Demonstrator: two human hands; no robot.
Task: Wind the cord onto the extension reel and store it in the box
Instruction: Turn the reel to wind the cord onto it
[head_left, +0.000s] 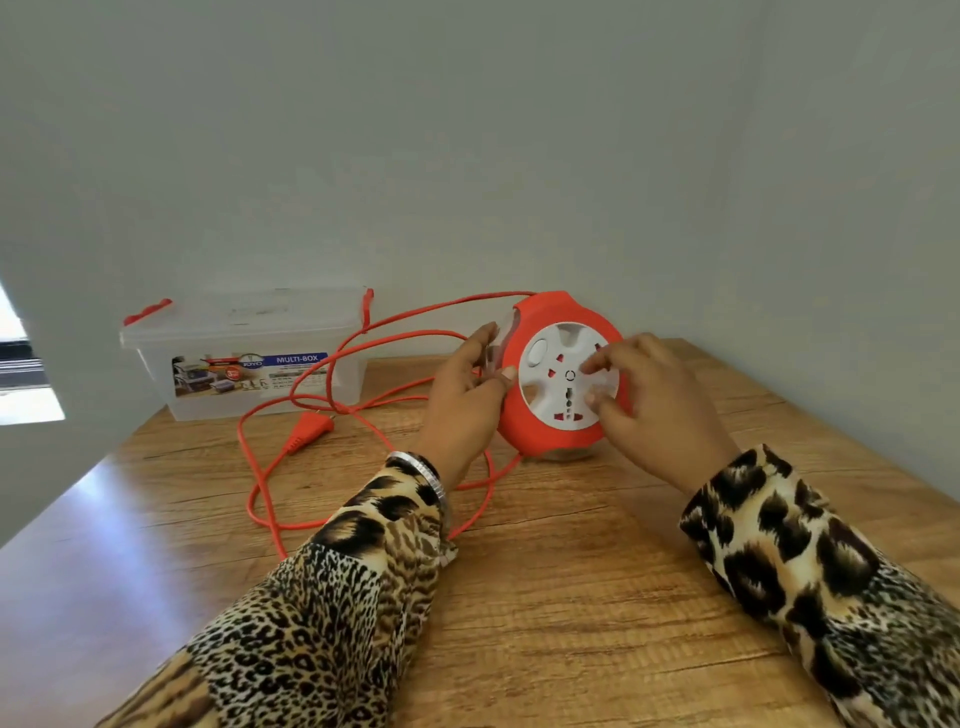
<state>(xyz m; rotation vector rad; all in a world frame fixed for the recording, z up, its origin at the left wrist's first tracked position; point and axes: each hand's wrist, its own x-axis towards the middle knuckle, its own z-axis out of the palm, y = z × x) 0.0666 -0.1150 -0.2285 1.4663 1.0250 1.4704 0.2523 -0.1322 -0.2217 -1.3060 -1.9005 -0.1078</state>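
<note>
A round orange extension reel (540, 431) with a white socket face stands tilted on the wooden table (571, 597). My left hand (462, 400) grips its left edge, thumb at the rim. My right hand (660, 405) rests on the white face with fingertips pressed into it. The orange cord (262, 483) lies in loose loops to the left, partly hidden under my left arm, and its flat plug (310, 429) rests on the table. A clear plastic box (249, 358) with a lid and orange clips stands at the back left.
The grey wall rises right behind the box and the reel. The table's left edge runs diagonally past the cord loops. Bare wood stretches in front between my sleeves. A bright window strip shows at the far left.
</note>
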